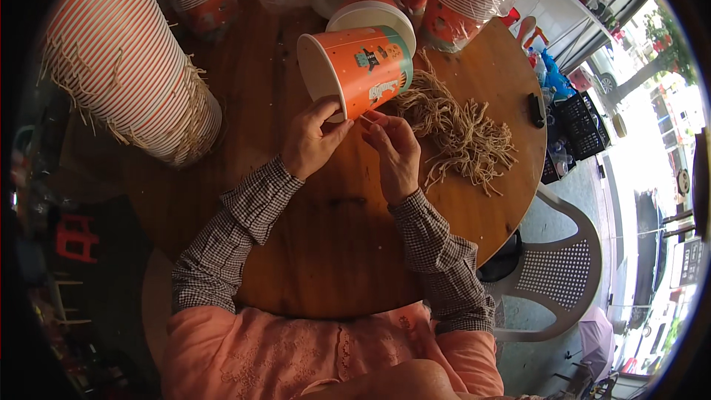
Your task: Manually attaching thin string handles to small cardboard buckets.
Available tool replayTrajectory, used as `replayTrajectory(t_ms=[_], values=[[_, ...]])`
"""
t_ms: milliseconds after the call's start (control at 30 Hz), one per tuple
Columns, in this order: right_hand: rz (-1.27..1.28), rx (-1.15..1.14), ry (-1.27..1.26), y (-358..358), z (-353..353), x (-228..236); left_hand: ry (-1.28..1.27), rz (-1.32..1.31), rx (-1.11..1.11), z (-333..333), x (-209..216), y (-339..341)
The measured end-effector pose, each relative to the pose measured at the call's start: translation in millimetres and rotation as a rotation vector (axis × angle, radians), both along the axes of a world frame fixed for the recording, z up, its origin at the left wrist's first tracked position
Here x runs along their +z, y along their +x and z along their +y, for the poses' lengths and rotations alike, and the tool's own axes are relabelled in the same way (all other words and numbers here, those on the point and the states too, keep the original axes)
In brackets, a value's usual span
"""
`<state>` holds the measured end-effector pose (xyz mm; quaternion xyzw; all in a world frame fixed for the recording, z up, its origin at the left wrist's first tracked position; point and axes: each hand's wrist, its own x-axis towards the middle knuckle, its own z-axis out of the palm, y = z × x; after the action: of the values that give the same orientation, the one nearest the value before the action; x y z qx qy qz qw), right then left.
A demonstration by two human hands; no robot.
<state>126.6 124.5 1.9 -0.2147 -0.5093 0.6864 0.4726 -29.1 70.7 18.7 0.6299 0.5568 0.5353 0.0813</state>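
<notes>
An orange paper bucket (363,67) with a teal band and small printed figures is tilted on its side, its white-rimmed mouth toward the left. My left hand (315,139) grips it by the lower part of the rim, thumb outside. Close under the bucket's side, my right hand (396,150) has its thumb and fingertips pinched together; a thin pale bit shows there, too small to name. A loose bundle of tan twisted paper cords (470,133) lies on the table just right of that hand.
At the left stands a tall leaning stack of nested paper buckets (133,67) with tan cords hanging from it. More buckets, some in clear plastic (474,0), crowd the far side of the round wooden table (318,252). A grey plastic chair (555,267) stands at right.
</notes>
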Motion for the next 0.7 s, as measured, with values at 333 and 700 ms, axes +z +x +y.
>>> replayTrajectory(t_ms=[333, 700], values=[[0.017, 0.014, 0.106, -7, 3, -4, -0.083, -0.290, -0.047, 2, 7, -10], [-0.109, -0.063, 0.065, -10, 5, -14, -0.055, -0.309, -0.058, 4, 1, 1]])
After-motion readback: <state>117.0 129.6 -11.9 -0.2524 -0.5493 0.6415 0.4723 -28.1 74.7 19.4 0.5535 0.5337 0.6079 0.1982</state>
